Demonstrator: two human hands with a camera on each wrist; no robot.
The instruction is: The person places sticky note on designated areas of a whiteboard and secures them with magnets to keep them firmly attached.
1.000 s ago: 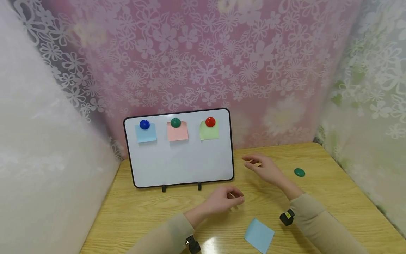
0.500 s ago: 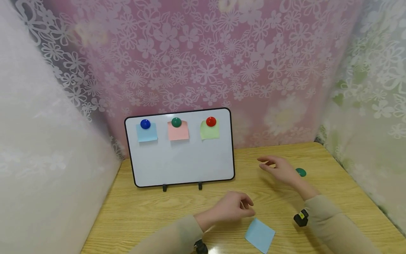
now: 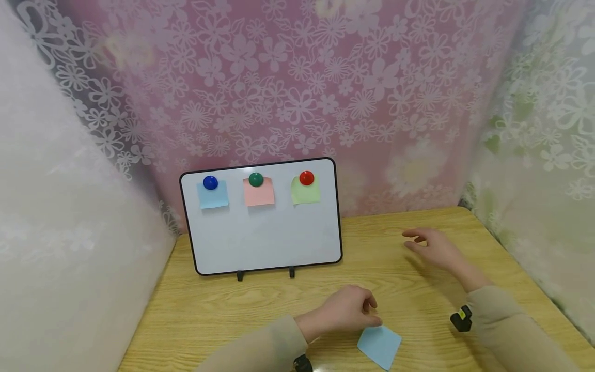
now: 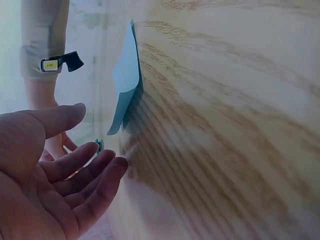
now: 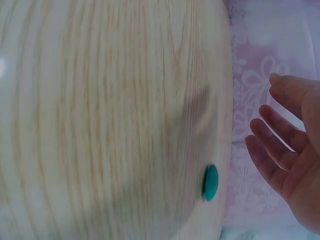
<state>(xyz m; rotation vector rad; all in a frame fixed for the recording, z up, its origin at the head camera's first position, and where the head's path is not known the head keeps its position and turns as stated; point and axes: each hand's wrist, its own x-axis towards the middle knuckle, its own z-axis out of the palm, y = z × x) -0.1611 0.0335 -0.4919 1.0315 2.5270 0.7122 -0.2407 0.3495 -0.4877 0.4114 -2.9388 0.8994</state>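
A light blue sticky note point(image 3: 380, 347) lies on the table near the front. My left hand point(image 3: 348, 309) is just beyond it, thumb at the note's far corner in the head view. In the left wrist view that note point(image 4: 127, 70) has a bent-up edge, and thumb and fingers are spread apart with nothing between them. Over at the right, my right hand point(image 3: 439, 250) hovers above the table, fingers loosely bent and holding nothing. Below it lies a round green magnet point(image 5: 211, 183), seen in the right wrist view; in the head view the hand hides it.
A whiteboard point(image 3: 265, 237) stands on small black feet at the back left. Along its top, blue point(image 3: 210, 182), green point(image 3: 256, 179) and red point(image 3: 307, 178) magnets hold blue, pink and green notes. Flowered curtains point(image 3: 297, 93) enclose the wooden table point(image 3: 209, 310) at back and sides.
My right hand has moved right, away from the whiteboard and over the loose green magnet. My left hand has come right and nearer, down to the blue note.
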